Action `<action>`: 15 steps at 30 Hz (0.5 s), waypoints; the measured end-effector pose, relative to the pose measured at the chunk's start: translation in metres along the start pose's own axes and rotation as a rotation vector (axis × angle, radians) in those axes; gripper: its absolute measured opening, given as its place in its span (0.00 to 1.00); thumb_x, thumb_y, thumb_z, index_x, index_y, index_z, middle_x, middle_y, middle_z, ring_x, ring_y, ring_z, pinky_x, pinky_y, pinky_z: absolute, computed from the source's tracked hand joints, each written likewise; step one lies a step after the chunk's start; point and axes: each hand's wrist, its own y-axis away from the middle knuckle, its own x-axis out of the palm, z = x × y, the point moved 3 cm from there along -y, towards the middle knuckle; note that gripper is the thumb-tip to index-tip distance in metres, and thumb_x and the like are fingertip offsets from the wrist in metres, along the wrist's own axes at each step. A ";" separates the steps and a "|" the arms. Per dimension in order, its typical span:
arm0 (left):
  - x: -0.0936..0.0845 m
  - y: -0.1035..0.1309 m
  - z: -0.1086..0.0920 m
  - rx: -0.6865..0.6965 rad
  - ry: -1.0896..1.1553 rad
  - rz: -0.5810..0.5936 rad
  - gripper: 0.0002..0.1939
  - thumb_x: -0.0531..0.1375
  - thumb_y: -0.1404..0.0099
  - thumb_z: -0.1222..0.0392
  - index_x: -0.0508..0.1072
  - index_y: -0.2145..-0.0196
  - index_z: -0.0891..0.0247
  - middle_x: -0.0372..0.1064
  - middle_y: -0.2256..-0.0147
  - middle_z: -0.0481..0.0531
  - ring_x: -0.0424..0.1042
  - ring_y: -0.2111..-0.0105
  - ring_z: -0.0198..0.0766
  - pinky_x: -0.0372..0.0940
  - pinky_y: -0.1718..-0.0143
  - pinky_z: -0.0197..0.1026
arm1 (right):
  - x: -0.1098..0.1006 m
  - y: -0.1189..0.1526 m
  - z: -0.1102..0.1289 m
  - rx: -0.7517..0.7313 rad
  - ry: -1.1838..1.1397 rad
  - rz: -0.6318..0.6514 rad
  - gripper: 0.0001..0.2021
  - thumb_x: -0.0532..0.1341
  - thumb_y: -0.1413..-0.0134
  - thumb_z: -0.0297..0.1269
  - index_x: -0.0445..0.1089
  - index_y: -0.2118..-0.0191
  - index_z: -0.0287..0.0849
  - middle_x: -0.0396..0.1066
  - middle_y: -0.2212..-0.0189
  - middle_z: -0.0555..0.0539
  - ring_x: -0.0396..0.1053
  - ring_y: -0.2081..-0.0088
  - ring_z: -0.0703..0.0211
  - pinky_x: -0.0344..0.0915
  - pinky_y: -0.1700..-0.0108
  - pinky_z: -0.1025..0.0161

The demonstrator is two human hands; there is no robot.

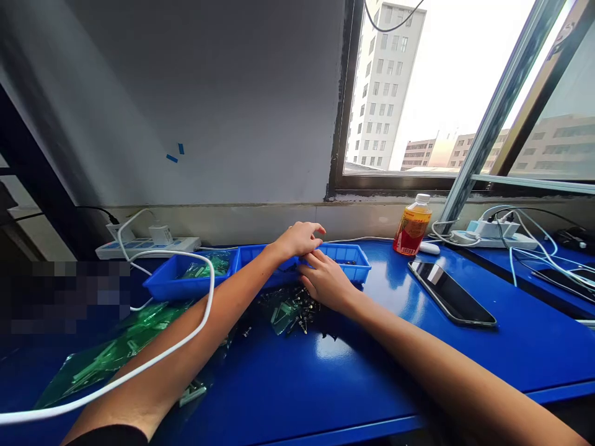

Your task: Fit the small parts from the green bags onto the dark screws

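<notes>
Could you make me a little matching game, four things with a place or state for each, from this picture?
Things:
1. Phone
2. Bottle
3. Right hand
4. Green bag

Places and states:
A. Partly hidden by the left arm
B. Standing upright, with a white cap
C. Beside the small loose parts
D. Lying flat, its screen dark

Pairs: 1-D, 2-B, 3-C, 4-A

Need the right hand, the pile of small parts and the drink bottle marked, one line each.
Right hand (pixel 328 282): head view, back of the hand.
Pile of small parts (pixel 304 308): head view, its right part.
Drink bottle (pixel 413 224): head view, its label.
</notes>
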 end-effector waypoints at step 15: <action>0.000 0.103 0.067 0.024 -0.451 -0.043 0.14 0.47 0.35 0.64 0.69 0.56 0.64 0.71 0.58 0.56 0.69 0.57 0.47 0.63 0.55 0.48 | -0.005 0.002 -0.025 0.217 -0.166 -0.149 0.11 0.60 0.48 0.34 0.71 0.58 0.40 0.69 0.60 0.43 0.67 0.59 0.56 0.64 0.57 0.60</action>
